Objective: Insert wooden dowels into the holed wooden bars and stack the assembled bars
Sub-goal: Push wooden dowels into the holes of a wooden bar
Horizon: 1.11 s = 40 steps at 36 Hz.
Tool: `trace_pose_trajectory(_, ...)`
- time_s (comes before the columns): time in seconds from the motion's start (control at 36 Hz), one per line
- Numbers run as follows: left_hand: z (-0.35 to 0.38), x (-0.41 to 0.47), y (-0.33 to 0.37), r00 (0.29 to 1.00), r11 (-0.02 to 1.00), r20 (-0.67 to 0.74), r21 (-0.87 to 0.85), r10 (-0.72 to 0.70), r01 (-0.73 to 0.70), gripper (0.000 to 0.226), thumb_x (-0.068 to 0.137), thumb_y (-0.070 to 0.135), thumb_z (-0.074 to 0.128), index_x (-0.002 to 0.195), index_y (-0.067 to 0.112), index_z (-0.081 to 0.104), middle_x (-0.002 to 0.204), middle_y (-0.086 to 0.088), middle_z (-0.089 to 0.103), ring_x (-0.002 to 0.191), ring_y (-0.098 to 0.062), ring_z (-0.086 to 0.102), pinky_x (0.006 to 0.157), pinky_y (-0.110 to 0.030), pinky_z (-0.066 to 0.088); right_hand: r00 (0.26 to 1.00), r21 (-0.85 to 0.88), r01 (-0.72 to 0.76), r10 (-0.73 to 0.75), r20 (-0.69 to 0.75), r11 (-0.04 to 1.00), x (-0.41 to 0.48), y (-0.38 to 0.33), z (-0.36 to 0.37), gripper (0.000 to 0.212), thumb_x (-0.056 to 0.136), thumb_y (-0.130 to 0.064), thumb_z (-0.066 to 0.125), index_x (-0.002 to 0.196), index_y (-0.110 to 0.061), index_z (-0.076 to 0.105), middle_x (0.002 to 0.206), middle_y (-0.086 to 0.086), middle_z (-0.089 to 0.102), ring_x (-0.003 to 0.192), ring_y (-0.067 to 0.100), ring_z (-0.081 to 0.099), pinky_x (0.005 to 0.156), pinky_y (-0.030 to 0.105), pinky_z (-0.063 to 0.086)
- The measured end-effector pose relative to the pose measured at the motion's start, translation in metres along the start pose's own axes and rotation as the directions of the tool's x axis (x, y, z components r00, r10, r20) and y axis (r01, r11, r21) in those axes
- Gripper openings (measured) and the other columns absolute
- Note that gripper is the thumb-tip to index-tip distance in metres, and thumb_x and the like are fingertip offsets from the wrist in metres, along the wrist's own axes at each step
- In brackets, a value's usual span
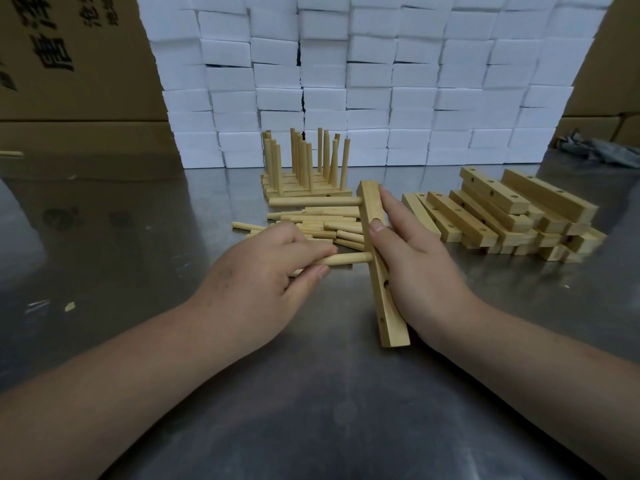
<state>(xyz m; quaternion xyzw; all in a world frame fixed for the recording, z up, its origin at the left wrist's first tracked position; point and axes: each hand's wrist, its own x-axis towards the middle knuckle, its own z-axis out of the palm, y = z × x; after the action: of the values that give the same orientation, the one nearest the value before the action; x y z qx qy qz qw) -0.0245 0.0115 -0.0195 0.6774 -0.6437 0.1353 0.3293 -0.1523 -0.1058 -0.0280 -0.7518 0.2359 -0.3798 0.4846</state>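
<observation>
My right hand point(412, 268) grips a holed wooden bar point(381, 299) that stands on edge on the metal table, running away from me. One dowel point(311, 201) sticks out to the left from the bar's far hole. My left hand point(263, 271) pinches a second dowel point(349, 258) whose tip sits in the bar's middle hole. Two more holes show lower on the bar. Loose dowels point(322, 225) lie in a pile behind my left hand. Assembled bars with upright dowels point(304, 168) stand stacked further back.
A heap of holed bars point(512, 216) lies to the right. A wall of white foam blocks point(363, 81) rises behind, with cardboard boxes point(69, 64) on the left and a grey rag point(595, 150) at the far right. Small wood chips point(69, 306) lie on the steel table point(311, 410).
</observation>
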Motion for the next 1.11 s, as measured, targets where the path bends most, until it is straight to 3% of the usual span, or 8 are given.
trace_pose_trajectory(0.25,-0.003,0.001,0.006,0.998,0.998,-0.013,0.009,0.057,-0.057,0.03,0.082,0.024,0.053,0.107,0.014,0.068,0.082,0.014,0.053,0.072,-0.002,0.049,0.061,-0.018,0.039,1.0,0.006,0.023,-0.023,0.002,1.0,-0.002,-0.004,0.002,0.048,0.097,-0.03,0.04,0.143,-0.038,0.03,0.113,-0.04,0.04,0.088,-0.038,0.034,0.075,-0.013,0.022)
trace_pose_trajectory(0.39,-0.007,0.002,0.007,0.997,0.997,-0.04,0.053,0.061,-0.059,0.023,0.075,0.028,0.061,0.092,0.016,0.071,0.075,0.015,0.055,0.074,-0.004,0.048,0.054,-0.017,0.039,0.999,0.019,0.01,-0.011,0.04,1.0,-0.008,-0.01,0.005,0.048,0.097,-0.031,0.039,0.143,-0.041,0.029,0.122,-0.02,0.053,0.102,0.002,0.046,0.099,0.025,0.034)
trace_pose_trajectory(0.47,-0.007,0.002,0.008,0.995,0.992,-0.031,0.094,0.092,-0.089,0.018,0.075,0.026,0.062,0.087,0.015,0.07,0.074,0.009,0.06,0.076,-0.007,0.048,0.053,-0.016,0.04,0.999,0.027,0.016,-0.017,0.038,0.999,-0.01,-0.012,0.006,0.048,0.098,-0.028,0.038,0.144,-0.038,0.028,0.137,-0.005,0.049,0.104,0.004,0.041,0.103,0.03,0.034)
trace_pose_trajectory(0.61,-0.006,0.002,0.009,0.992,0.989,-0.036,0.089,0.123,-0.12,0.018,0.076,0.023,0.063,0.088,0.012,0.071,0.069,0.007,0.061,0.074,-0.008,0.047,0.052,-0.013,0.037,0.999,-0.001,0.03,-0.03,0.042,1.0,-0.008,-0.008,0.004,0.048,0.099,-0.027,0.038,0.144,-0.036,0.026,0.08,-0.053,0.048,0.079,-0.031,0.044,0.07,-0.007,0.032)
trace_pose_trajectory(0.72,-0.008,0.002,0.009,0.99,0.989,-0.004,0.049,0.138,-0.138,0.031,0.082,0.033,0.051,0.089,0.011,0.071,0.066,0.008,0.059,0.07,-0.008,0.05,0.049,-0.017,0.039,0.998,0.0,0.053,-0.053,0.028,0.999,-0.008,-0.005,0.004,0.049,0.099,-0.027,0.038,0.145,-0.035,0.024,0.073,-0.051,0.041,0.077,-0.042,0.033,0.062,-0.01,0.027)
trace_pose_trajectory(0.92,-0.009,0.002,0.008,0.994,0.994,0.041,0.033,0.098,-0.1,0.021,0.082,0.027,0.055,0.088,0.016,0.072,0.065,0.02,0.049,0.061,-0.002,0.05,0.053,-0.019,0.04,0.995,-0.012,0.044,-0.042,0.091,0.999,-0.012,-0.011,0.007,0.052,0.097,-0.034,0.036,0.145,-0.041,0.017,0.118,-0.016,0.047,0.091,-0.01,0.047,0.086,0.006,0.041)
trace_pose_trajectory(1.0,-0.01,0.002,0.007,0.994,0.999,0.096,0.021,0.048,-0.05,0.025,0.083,0.034,0.049,0.088,0.022,0.071,0.059,0.022,0.048,0.061,0.002,0.05,0.054,-0.013,0.035,0.993,-0.009,0.052,-0.051,0.103,0.999,-0.013,-0.011,0.007,0.053,0.097,-0.035,0.036,0.145,-0.043,0.015,0.114,-0.013,0.044,0.104,0.003,0.042,0.106,0.035,0.037)
trace_pose_trajectory(1.11,-0.008,0.001,0.004,0.992,0.997,0.127,-0.07,-0.025,0.034,0.027,0.082,0.042,0.045,0.08,0.029,0.068,0.061,0.016,0.056,0.075,-0.001,0.053,0.053,-0.015,0.036,0.99,-0.017,0.074,-0.072,0.124,0.997,-0.013,-0.008,0.007,0.053,0.097,-0.036,0.035,0.145,-0.044,0.014,0.103,-0.015,0.042,0.096,0.001,0.041,0.096,0.031,0.038)
